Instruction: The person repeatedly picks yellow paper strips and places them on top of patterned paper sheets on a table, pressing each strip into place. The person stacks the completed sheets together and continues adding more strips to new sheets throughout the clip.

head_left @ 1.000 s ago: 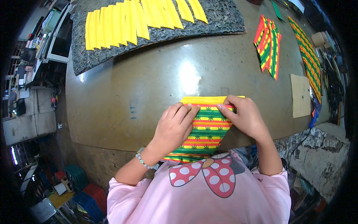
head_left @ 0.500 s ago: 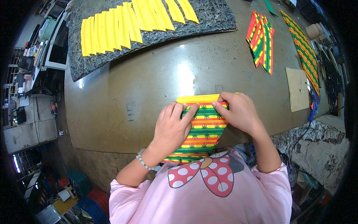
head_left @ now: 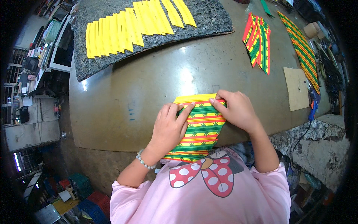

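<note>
1. Pressing down with both palms, the person works a striped fabric piece that lies at the near edge of the desk, its lower end hanging over that edge.
2. The left hand lies flat and open on the left part of the striped fabric piece, fingers spread and pointing up toward its yellow top band.
3. The right hand sits on the piece's upper right corner, fingers curled lightly with the tips pinning the yellow band; it grips nothing, only presses.
4. Well beyond the striped piece, at the far side of the desk, a dark grey mat carries a row of yellow strips.
5. Far right of the piece lie more striped cut pieces, a long striped band and a tan card.
</note>
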Demonstrator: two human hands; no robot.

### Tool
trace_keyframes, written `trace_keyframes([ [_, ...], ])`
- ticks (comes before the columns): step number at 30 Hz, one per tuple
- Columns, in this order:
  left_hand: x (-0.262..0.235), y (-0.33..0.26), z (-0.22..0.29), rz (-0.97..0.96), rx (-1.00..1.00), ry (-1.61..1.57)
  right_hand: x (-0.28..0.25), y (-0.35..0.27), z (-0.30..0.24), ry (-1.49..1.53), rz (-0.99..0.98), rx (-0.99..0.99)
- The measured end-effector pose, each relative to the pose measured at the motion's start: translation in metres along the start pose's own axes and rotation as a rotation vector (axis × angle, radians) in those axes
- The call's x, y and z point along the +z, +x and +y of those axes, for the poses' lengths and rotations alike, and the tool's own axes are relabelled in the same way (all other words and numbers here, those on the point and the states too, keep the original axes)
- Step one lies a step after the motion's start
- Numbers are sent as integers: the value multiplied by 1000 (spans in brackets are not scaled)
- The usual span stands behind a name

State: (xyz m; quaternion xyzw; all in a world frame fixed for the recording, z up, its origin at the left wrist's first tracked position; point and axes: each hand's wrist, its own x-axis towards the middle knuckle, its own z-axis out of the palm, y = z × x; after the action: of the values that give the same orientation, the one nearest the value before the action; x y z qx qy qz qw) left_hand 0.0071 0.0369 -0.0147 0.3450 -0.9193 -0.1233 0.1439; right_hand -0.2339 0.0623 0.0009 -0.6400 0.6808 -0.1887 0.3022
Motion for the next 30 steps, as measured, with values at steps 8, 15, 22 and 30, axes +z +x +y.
trace_keyframes([
  [8, 0, -1, -1, -8, 6, -2, 2, 2, -3, -66, -3, 9],
  [15, -3, 1, 1, -8, 9, 3, 1, 3, -1, -86, -39, 15],
  [22, 13, 17, 21, 59, 15, -99, 1, 2, -3, -103, -14, -11],
  [30, 19, 18, 19, 25, 43, -38, 3, -5, 4, 74, 58, -40],
])
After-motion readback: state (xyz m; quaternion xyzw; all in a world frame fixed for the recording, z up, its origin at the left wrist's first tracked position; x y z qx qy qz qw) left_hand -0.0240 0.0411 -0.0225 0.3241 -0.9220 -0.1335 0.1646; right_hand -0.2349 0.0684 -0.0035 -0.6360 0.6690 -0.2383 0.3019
